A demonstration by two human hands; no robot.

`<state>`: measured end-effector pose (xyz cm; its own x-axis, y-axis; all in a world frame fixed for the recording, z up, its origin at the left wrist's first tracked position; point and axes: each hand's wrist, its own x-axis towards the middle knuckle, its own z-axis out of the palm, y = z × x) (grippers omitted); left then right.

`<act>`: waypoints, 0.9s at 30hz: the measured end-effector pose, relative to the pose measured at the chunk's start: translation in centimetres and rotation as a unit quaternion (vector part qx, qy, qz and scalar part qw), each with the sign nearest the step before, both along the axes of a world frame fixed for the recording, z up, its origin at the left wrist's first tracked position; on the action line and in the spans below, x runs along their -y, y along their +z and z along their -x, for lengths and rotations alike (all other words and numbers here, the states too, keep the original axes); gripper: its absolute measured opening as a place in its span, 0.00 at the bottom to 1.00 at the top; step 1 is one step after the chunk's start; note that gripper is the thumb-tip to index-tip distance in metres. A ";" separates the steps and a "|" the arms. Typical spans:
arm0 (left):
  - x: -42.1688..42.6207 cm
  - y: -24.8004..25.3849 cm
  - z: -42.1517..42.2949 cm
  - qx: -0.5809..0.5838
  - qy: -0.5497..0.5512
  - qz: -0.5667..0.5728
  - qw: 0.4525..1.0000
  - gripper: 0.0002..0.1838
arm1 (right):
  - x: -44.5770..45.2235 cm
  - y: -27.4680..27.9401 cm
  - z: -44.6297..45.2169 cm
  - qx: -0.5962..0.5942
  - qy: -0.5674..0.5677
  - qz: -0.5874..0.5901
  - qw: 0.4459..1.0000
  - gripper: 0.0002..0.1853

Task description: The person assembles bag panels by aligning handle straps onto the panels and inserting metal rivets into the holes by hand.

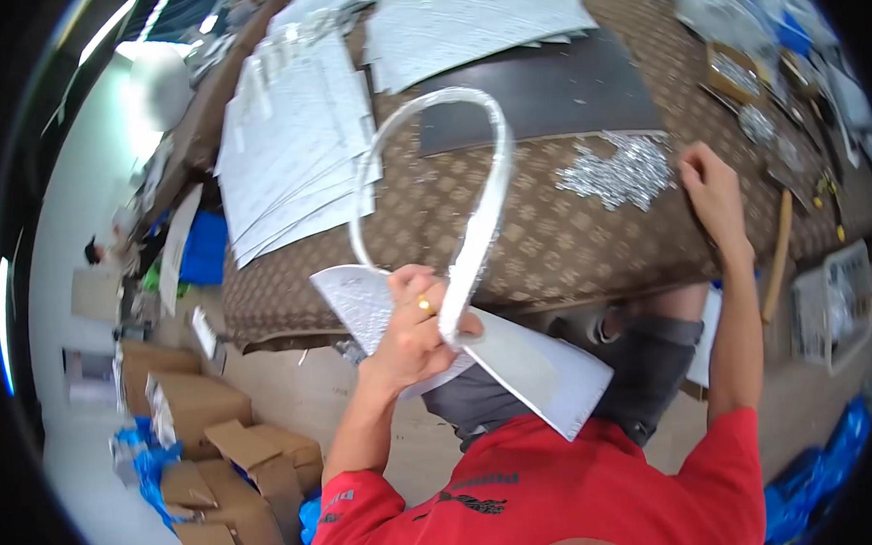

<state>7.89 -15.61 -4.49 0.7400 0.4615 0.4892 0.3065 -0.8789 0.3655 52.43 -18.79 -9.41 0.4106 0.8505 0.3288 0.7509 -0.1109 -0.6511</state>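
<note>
My left hand, a ring on one finger, grips a white panel together with the foot of a white looped strap that looks like a bag handle. The panel is tilted over my lap, and the loop rises above the table's front edge. At the right, my right hand rests at the table with its fingers curled in. Whether it holds anything small is hidden. Just left of it lies a pile of small shiny silver metal pieces, too small to name exactly.
A brown patterned cloth covers the table. On it are stacked white sheets, more white sheets and a dark board. A wooden handle hangs at the right edge, above a white basket. Cardboard boxes stand lower left.
</note>
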 end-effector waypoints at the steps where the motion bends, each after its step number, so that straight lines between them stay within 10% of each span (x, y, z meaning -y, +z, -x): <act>1: 0.0 0.3 0.1 0.003 -0.005 0.011 1.000 0.16 | 0.2 0.2 -0.1 -0.005 -0.023 0.018 1.000 0.05; 5: -0.1 0.2 0.6 0.013 -0.027 0.031 0.999 0.17 | 0.5 0.4 -0.4 -0.151 -0.011 -0.033 0.988 0.06; 7: -0.2 -0.1 0.8 0.005 -0.049 0.028 0.998 0.18 | 0.9 1.1 0.0 -0.363 0.002 -0.055 0.930 0.06; 15: 0.6 0.6 1.1 0.054 -0.073 0.028 0.995 0.16 | 3.4 3.2 13.4 -0.615 0.253 0.107 0.739 0.05; 27: 2.1 0.2 2.1 0.040 -0.042 -0.077 0.995 0.13 | 3.5 1.2 22.0 -0.590 0.454 0.239 0.624 0.06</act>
